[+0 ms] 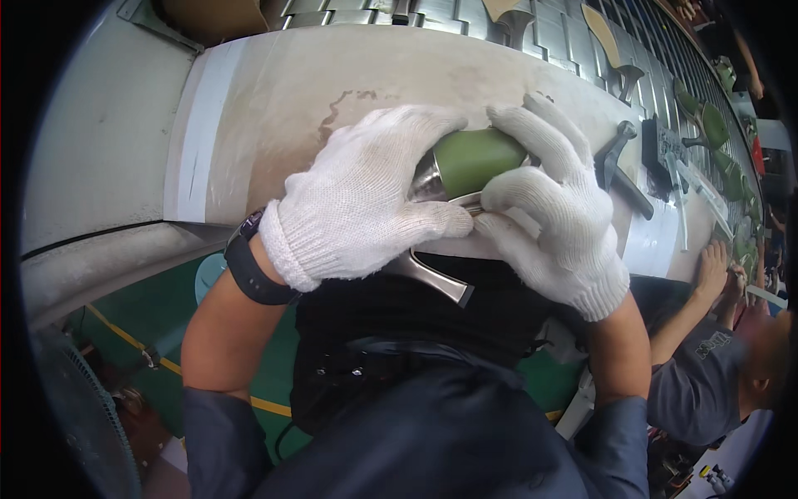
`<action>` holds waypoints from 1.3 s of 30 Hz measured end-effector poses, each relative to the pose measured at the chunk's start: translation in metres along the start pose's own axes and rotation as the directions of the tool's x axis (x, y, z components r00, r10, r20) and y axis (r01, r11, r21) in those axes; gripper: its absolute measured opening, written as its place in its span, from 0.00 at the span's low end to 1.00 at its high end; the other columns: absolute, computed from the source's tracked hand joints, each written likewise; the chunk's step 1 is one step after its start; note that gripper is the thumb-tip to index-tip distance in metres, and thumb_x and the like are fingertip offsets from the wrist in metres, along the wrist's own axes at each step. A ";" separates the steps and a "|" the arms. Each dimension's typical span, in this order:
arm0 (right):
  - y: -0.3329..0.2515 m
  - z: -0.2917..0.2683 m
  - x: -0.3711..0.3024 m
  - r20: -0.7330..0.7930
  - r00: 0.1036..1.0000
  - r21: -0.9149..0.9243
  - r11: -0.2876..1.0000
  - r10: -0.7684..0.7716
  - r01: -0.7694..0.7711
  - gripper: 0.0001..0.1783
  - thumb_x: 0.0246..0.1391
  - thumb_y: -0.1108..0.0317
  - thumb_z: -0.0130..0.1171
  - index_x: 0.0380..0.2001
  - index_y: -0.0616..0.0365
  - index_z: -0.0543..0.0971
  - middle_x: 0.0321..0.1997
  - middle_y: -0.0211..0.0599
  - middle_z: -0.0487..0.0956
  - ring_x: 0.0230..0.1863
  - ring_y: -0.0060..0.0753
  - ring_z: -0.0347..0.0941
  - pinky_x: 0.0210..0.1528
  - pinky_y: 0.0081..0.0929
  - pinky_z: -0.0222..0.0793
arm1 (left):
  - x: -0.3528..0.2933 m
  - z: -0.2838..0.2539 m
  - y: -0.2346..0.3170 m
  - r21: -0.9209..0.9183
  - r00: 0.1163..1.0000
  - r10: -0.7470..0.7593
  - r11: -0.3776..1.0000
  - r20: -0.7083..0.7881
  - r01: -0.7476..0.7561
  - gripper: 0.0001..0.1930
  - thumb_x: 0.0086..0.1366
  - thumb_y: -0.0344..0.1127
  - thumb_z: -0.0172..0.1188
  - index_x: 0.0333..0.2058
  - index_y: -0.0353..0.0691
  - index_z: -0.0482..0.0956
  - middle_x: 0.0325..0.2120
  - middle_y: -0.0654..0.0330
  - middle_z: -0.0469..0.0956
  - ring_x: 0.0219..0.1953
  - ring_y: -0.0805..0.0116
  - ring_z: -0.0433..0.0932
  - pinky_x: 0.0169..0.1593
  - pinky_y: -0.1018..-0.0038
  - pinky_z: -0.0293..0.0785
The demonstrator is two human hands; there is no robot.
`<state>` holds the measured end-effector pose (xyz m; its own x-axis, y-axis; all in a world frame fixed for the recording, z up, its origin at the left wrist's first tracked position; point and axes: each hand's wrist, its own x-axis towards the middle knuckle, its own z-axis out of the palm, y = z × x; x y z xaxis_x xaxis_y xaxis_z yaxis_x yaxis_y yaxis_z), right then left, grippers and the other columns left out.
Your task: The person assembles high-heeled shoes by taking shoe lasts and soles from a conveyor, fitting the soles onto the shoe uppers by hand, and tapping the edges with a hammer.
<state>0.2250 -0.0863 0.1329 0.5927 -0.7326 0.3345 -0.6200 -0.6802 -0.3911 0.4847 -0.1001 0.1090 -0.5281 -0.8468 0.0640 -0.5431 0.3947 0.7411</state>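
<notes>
A green cylindrical part with shiny metal ends is held between my two hands over the near edge of the worktable. My left hand, in a white knit glove, wraps its left side, thumb along the lower edge. On the right, my right hand, gloved alike, closes curled fingers around the other end. A flat metal arm with a dark tip juts out below my left hand; whether it joins the green part is hidden. The gloves cover much of the part.
The pale worktable carries a hammer and a black block at right. Beyond runs a slatted metal conveyor bearing beige-and-metal pieces and green parts. A co-worker's arm reaches in at right.
</notes>
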 end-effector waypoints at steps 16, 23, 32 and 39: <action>0.081 -0.039 -0.083 -0.284 0.843 -0.035 0.873 0.457 -0.486 0.26 0.59 0.78 0.65 0.62 0.59 0.83 0.64 0.52 0.82 0.64 0.51 0.82 0.68 0.40 0.77 | 0.024 0.019 0.026 0.026 0.999 -0.025 0.999 -0.029 0.026 0.38 0.61 0.43 0.77 0.67 0.33 0.77 0.56 0.43 0.82 0.57 0.47 0.83 0.64 0.58 0.78; 0.088 -0.043 -0.091 -0.171 0.895 -0.208 0.873 0.411 -0.441 0.29 0.57 0.81 0.60 0.63 0.55 0.80 0.57 0.54 0.81 0.55 0.60 0.82 0.59 0.46 0.78 | 0.044 0.026 0.038 0.172 0.991 0.130 0.976 0.017 -0.131 0.55 0.53 0.35 0.82 0.78 0.37 0.64 0.58 0.39 0.82 0.61 0.42 0.82 0.68 0.55 0.76; 0.003 -0.014 -0.074 -0.021 0.679 0.935 0.255 0.734 -0.248 0.15 0.70 0.75 0.64 0.57 0.67 0.81 0.58 0.47 0.88 0.61 0.35 0.84 0.69 0.36 0.77 | 0.045 0.023 0.041 0.160 0.992 0.111 0.980 0.051 -0.118 0.55 0.51 0.31 0.81 0.78 0.35 0.65 0.60 0.40 0.81 0.62 0.41 0.82 0.69 0.56 0.74; 0.016 0.007 -0.060 -0.180 0.797 0.899 0.425 0.577 -0.104 0.17 0.65 0.79 0.67 0.56 0.66 0.82 0.58 0.54 0.88 0.62 0.42 0.86 0.67 0.39 0.80 | 0.053 0.022 0.042 0.197 0.986 0.139 0.968 0.088 -0.154 0.56 0.48 0.29 0.83 0.78 0.36 0.66 0.62 0.41 0.80 0.62 0.40 0.81 0.68 0.53 0.74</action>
<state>0.1835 -0.0527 0.1005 0.0220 -0.9805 0.1952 0.1371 -0.1904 -0.9721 0.4197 -0.1209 0.1286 -0.6542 -0.7486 0.1074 -0.5729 0.5833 0.5759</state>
